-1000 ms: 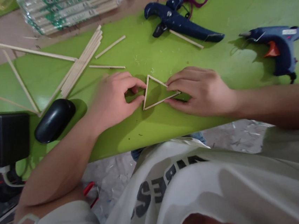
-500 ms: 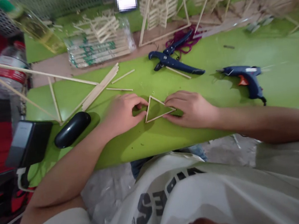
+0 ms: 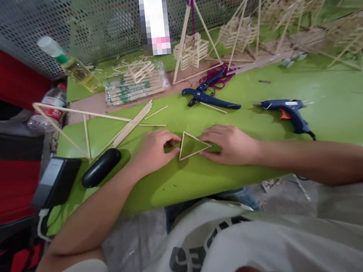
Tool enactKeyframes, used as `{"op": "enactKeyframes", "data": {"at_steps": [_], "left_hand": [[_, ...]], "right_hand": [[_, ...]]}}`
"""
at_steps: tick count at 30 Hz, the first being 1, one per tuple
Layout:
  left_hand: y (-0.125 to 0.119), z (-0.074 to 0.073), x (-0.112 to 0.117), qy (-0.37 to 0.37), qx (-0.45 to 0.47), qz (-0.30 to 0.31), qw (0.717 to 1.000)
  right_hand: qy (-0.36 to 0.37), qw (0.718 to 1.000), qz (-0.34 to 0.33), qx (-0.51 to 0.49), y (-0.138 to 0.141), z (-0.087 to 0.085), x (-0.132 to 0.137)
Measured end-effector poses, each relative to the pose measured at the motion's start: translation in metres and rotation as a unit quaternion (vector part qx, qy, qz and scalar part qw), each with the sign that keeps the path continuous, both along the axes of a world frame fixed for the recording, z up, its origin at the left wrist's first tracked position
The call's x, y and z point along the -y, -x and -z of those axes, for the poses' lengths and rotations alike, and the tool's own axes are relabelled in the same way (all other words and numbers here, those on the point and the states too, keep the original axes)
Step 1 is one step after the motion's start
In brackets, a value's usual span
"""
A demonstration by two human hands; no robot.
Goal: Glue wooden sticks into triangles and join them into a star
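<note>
A small triangle of thin wooden sticks [image 3: 192, 145] lies flat on the green table [image 3: 327, 117] near its front edge. My left hand [image 3: 152, 150] pinches the triangle's left side between thumb and fingers. My right hand [image 3: 230, 143] presses with closed fingers on the triangle's right corner. Both forearms rest across the table's front edge.
A blue glue gun [image 3: 286, 109] lies right of my hands, blue cutters [image 3: 208, 97] behind them. Loose sticks [image 3: 132, 123] and a larger stick frame [image 3: 71, 125] lie at left, by a black case [image 3: 101, 167] and a black adapter [image 3: 56, 182]. Stick structures [image 3: 192, 45] and bottles [image 3: 72, 67] stand at the back.
My head has tilted up, so the view now takes in the back of the table and the mesh wall. Both hands keep the same hold on the triangle.
</note>
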State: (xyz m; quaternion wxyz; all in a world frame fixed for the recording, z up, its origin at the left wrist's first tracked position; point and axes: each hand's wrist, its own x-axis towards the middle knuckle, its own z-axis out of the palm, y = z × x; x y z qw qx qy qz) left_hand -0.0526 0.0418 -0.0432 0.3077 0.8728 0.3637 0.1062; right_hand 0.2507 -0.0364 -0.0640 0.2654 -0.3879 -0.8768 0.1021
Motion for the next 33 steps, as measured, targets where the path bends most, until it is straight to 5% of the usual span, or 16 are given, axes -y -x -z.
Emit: {"op": "enactKeyframes", "data": {"at_steps": [22,27,33], "left_hand": [[-0.002,-0.003,0.004,-0.006,0.005,-0.004,1.0],[-0.002,0.0,0.004,-0.016,0.109,-0.055,0.992],[-0.008,0.003,0.013,-0.121,0.232,-0.065,0.963]], "right_hand": [[-0.037,0.999,-0.027,-0.005,-0.002,-0.006,-0.002],[-0.016,1.0,-0.003,-0.01,-0.005,-0.006,-0.001],[-0.059,0.997,0.017,-0.054,-0.012,-0.006,-0.001]]}}
